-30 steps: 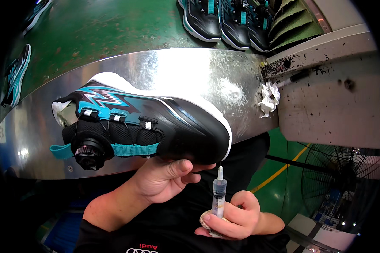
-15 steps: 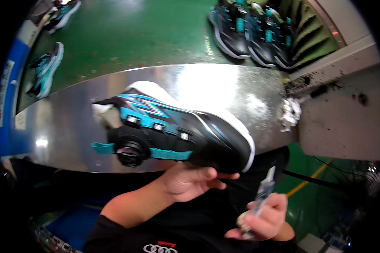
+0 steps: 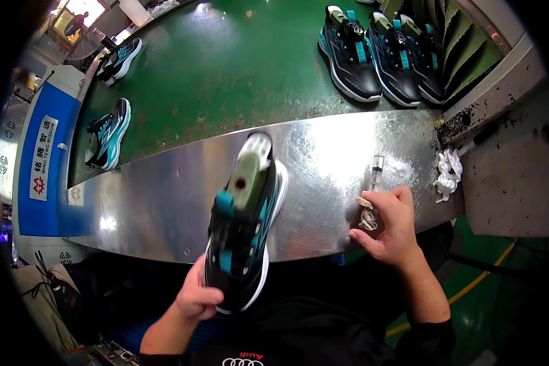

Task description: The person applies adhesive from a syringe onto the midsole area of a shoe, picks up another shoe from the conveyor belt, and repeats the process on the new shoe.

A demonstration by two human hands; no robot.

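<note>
My left hand (image 3: 196, 297) grips the near end of a black and teal sneaker (image 3: 244, 226) with a white sole. The shoe stands upright, its opening facing me, with a green shoe form inside, over the front of the shiny metal bench (image 3: 158, 201). My right hand (image 3: 389, 222) rests on the metal surface to the right of the shoe. It holds a clear syringe (image 3: 376, 172) whose tip points away from me, together with a small pale rag (image 3: 366, 213).
Three matching sneakers (image 3: 381, 52) stand on the green belt (image 3: 226, 67) at the back right, two more (image 3: 108, 131) at the left. A crumpled white cloth (image 3: 448, 174) lies at the bench's right end beside a dirty grey ledge (image 3: 506, 177). A blue machine panel (image 3: 43, 152) is at left.
The shoe has turned from lying sideways to end-on with its opening toward me. My right hand rose from near my lap onto the metal bench with the syringe.
</note>
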